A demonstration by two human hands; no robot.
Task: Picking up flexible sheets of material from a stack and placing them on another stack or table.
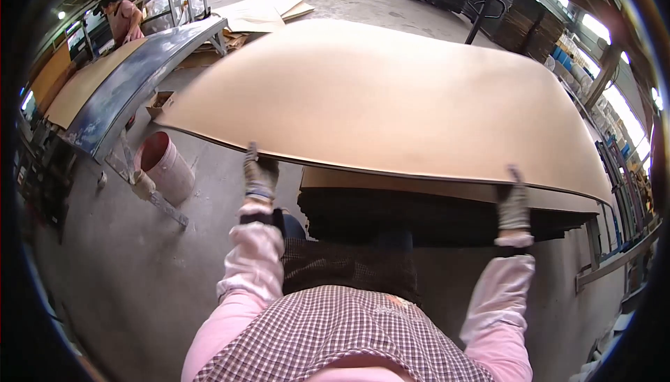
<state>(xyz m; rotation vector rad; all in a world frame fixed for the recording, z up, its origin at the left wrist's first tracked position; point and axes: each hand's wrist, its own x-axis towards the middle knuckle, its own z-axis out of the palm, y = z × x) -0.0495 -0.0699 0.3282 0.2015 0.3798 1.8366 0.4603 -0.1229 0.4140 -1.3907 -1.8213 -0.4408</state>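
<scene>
Cardboard factory floor; stacked sheets [433, 211]

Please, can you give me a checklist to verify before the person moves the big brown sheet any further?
1. Left hand grips the near edge of the large tan flat cardboard sheet: ok, gloved fingers curl over the edge.
2. Right hand grips the same edge: ok, it holds near the right corner.
3. Sheet lifted free of the dark stack of sheets below: ok at the near edge; far edge cannot tell.
4. Pink round plastic bucket out of the way: ok, it stands on the floor to the left, apart from the sheet.
5. Other person in a pink top at a distance: ok, far at upper left.
6. Black pallet truck handle behind the sheet's far edge: cannot tell the gap.
</scene>
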